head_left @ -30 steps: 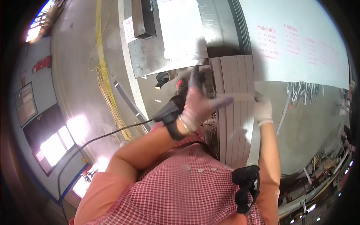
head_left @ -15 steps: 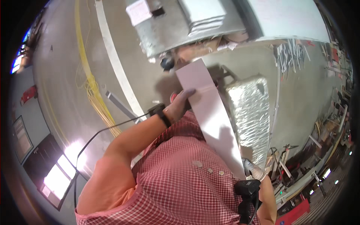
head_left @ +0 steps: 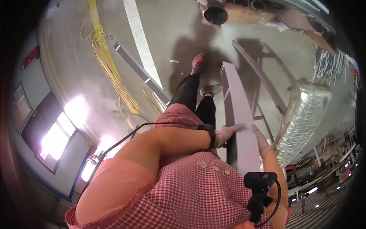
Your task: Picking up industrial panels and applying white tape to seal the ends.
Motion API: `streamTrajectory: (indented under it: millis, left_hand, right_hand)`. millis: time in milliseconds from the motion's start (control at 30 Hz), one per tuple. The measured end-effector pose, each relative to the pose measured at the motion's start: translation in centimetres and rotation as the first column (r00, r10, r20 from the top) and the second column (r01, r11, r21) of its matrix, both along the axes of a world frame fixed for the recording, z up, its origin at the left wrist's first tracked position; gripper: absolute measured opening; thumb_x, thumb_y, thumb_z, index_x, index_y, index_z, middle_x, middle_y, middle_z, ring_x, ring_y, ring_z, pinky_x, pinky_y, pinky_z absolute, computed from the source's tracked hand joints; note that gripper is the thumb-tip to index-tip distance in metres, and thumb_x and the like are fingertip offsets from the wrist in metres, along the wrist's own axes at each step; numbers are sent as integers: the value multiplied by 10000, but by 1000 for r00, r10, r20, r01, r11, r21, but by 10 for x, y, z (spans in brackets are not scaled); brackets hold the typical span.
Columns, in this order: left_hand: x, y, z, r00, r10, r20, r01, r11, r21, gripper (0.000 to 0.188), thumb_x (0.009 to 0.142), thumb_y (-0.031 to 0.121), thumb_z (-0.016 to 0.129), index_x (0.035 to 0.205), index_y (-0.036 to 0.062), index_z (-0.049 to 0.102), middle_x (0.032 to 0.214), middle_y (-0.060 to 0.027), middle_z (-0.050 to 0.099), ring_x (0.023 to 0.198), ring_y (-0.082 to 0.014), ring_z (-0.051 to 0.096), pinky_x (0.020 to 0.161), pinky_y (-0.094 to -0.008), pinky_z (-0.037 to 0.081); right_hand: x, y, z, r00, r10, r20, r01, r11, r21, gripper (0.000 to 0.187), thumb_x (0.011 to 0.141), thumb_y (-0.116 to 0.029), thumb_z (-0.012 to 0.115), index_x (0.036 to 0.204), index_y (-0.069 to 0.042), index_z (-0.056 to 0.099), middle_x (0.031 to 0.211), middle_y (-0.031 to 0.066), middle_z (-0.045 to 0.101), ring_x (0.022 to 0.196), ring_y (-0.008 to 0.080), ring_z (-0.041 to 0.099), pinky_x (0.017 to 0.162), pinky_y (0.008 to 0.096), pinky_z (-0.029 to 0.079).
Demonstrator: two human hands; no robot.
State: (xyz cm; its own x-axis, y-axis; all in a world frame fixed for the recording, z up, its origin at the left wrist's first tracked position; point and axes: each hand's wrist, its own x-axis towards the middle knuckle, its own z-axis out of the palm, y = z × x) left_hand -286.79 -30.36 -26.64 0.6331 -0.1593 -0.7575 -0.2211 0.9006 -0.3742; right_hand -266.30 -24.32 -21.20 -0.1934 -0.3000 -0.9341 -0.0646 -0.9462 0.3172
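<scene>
A long, narrow, pale lilac box-shaped piece [head_left: 244, 103] stretches away in front of my body, its far end over the floor. One long side face lies in shadow. My left hand [head_left: 227, 135], gloved, is closed on its left edge, with the thumb side laid over the pale top face. On the opposite edge, my gloved right hand [head_left: 262, 142] grips it at about the same height; part of those fingers is hidden. Beside the right forearm lies a long bundle wrapped in silvery foil [head_left: 308, 110].
A grey metal stand [head_left: 263, 82] is just right of the piece. Left on the floor lie a dark grey strip [head_left: 139, 72], thin yellowish sticks [head_left: 114, 82] and looped yellow cord [head_left: 98, 35]. Ahead are a black round object [head_left: 215, 16] and cardboard [head_left: 248, 14]. Thin strips [head_left: 328, 68] hang far right.
The piece has swung right and turned, showing a shadowed side. My left hand has shifted from its far part toward its middle, and my right hand up from its near end. My feet now show.
</scene>
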Motion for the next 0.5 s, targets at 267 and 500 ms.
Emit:
streamTrajectory:
  millis: [267, 500]
  left_hand:
    - [36, -47, 78, 959, 54, -279, -17, 991, 131, 853, 771, 439, 827, 1329, -104, 478, 1210, -194, 649, 1108, -266, 644, 968, -361, 514]
    - [32, -67, -25, 926, 289, -244, -228, 941, 249, 527, 924, 260, 668, 1334, -22, 495, 1183, -138, 629, 1089, -227, 631, 962, -358, 507]
  right_hand:
    - [-21, 2, 99, 999, 26, -22, -22, 986, 167, 621, 976, -409, 544, 1447, -19, 435, 1340, 158, 580, 1218, 272, 583, 1045, 404, 466]
    - [9, -54, -34, 994, -82, -73, 90, 988, 123, 491, 964, -338, 613, 1313, 3, 566, 1169, 129, 674, 1016, 229, 672, 903, 362, 547]
